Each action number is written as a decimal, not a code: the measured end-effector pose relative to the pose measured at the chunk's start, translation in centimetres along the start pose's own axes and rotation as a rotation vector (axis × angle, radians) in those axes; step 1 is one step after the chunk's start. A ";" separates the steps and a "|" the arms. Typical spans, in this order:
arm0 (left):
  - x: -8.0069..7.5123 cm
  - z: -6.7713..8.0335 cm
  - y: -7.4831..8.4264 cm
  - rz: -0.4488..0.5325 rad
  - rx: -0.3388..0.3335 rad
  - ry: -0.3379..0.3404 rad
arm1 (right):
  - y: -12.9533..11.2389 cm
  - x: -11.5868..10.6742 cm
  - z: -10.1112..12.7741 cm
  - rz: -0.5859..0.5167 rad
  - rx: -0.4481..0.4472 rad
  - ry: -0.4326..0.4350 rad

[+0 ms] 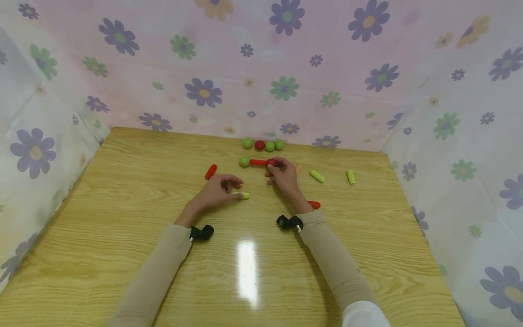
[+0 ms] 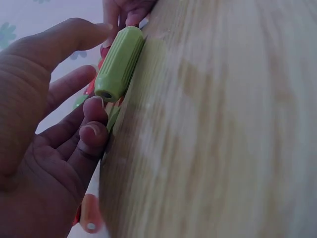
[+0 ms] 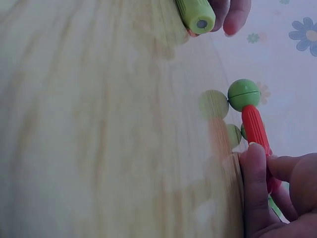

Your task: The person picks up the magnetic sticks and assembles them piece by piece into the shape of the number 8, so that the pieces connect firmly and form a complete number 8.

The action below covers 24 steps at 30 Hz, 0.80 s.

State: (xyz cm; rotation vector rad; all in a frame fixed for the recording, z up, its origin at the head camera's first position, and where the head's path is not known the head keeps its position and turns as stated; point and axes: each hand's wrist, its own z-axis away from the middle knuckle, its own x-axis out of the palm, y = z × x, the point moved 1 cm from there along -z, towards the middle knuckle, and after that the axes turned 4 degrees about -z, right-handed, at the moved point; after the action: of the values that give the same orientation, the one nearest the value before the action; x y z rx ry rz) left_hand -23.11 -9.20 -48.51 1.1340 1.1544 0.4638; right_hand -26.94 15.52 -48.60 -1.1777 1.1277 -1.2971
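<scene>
While the right hand point(image 1: 282, 175) curls its fingers around the near end of a red ribbed plastic rod point(image 1: 258, 162), that rod lies on the pale wooden worktop point(image 1: 122, 218) with a green plastic ball point(image 1: 244, 161) stuck to its far-left end. From the right wrist view the thumb point(image 3: 253, 188) presses along the rod's side and the ball touches the rod's tip. The left hand point(image 1: 216, 190) rests on the worktop with fingers loosely spread, gripping nothing; its fingertips touch a short light-green ribbed plastic rod point(image 1: 245, 195), which lies flat just beside the index finger point(image 2: 74, 37).

Behind the right hand, a row of small plastic balls point(image 1: 263, 145), three green and one red, sits near the flowered cloth backdrop point(image 1: 261, 68). A loose red rod point(image 1: 210, 171) lies left of the left hand, two more green rods point(image 1: 317, 176) lie to the right, well apart from the hands, and another red piece point(image 1: 314, 204) shows just beside the right wrist.
</scene>
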 end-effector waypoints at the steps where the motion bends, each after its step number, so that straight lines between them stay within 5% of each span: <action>1: 0.0 0.1 0.1 -0.021 0.001 -0.010 | 0.0 -0.1 0.0 0.005 0.002 -0.004; 8: 0.1 0.7 1.2 -0.181 0.051 -0.049 | 0.1 -0.7 -0.3 0.048 -0.009 -0.044; 14: 0.3 0.6 1.2 -0.214 0.085 -0.019 | 0.0 -1.0 -0.4 0.050 -0.007 -0.064; 24: 0.7 0.4 1.0 -0.248 0.019 0.013 | -0.1 -1.3 -0.7 0.028 0.020 -0.081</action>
State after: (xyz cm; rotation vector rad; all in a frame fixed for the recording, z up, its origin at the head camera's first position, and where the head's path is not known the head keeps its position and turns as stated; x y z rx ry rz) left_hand -22.22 -8.40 -47.95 0.9886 1.2937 0.2692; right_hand -27.62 16.80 -48.65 -1.1852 1.0659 -1.2260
